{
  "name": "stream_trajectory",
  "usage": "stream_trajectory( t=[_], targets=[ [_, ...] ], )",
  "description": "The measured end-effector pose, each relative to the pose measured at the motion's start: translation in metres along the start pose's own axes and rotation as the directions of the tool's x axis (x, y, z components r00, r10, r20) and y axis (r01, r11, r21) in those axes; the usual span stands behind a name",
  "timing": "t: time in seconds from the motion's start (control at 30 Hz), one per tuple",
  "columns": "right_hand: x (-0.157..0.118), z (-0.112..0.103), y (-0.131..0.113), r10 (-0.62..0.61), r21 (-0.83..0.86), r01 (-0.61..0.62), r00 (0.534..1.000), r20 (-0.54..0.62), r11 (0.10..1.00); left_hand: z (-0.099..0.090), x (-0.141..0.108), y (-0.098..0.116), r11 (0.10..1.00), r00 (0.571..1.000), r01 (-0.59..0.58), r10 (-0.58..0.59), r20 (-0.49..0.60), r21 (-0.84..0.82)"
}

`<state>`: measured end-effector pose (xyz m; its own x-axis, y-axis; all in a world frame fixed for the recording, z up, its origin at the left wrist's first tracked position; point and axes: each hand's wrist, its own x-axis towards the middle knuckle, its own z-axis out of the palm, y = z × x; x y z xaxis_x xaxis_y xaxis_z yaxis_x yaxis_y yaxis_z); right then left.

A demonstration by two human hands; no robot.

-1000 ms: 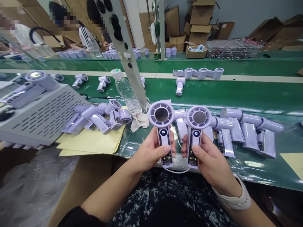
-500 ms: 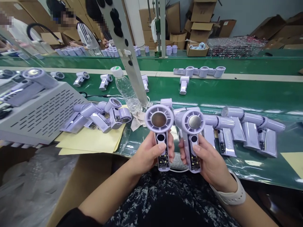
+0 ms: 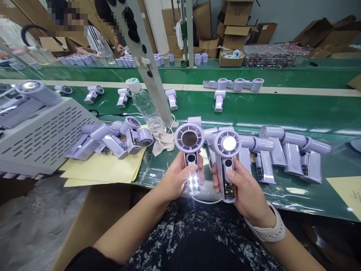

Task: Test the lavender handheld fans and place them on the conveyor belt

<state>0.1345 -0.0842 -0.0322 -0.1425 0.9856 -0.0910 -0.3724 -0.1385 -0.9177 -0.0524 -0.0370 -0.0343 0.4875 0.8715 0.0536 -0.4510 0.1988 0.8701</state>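
My left hand [image 3: 177, 174] is wrapped round the handle of a lilac handheld fan [image 3: 189, 140], its thumb on the handle's front below a dark oval button. Bright white lights glow on the exposed circuit board of that handle. A second lilac handheld fan [image 3: 228, 143], with a shiny silver centre, is gripped in my right hand [image 3: 246, 184]; the thumb lies beside its button, and its board is unlit. Both fans stand upright side by side, round heads facing me. A white cable [image 3: 207, 202] runs below the two handles.
More lilac fans lie in piles at left [image 3: 113, 137] and right [image 3: 293, 150]. A clear plastic bottle [image 3: 146, 107] stands by a metal post [image 3: 152, 71]. At far left is a slotted grey metal box [image 3: 47, 139]. Several fans rest on the green conveyor [image 3: 282, 109]; people sit beyond.
Lights have come on in the handle of the fan in my left hand. The right fan's head has turned to face me more squarely. The view has shifted slightly.
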Motion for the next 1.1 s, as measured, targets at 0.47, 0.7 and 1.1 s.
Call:
stream_trajectory(
  t=[0.47, 0.7, 1.1],
  targets=[
    [0.004, -0.007, 0.003, 0.097, 0.268, -0.100, 0.995, 0.026, 0.958, 0.004, 0.002, -0.003, 0.990, 0.980, 0.072, -0.048, -0.193, 0.119],
    [0.002, 0.002, -0.002, 0.122, 0.341, -0.098, 0.991, -0.048, 0.935, 0.017, -0.003, 0.007, 0.998, 0.982, 0.063, -0.059, -0.177, 0.013],
    [-0.001, 0.004, -0.018, 0.070, 0.340, -0.021, 0.989, -0.133, 0.940, 0.016, 0.000, 0.018, 0.982, 0.986, 0.166, -0.167, -0.004, -0.094]
  ],
)
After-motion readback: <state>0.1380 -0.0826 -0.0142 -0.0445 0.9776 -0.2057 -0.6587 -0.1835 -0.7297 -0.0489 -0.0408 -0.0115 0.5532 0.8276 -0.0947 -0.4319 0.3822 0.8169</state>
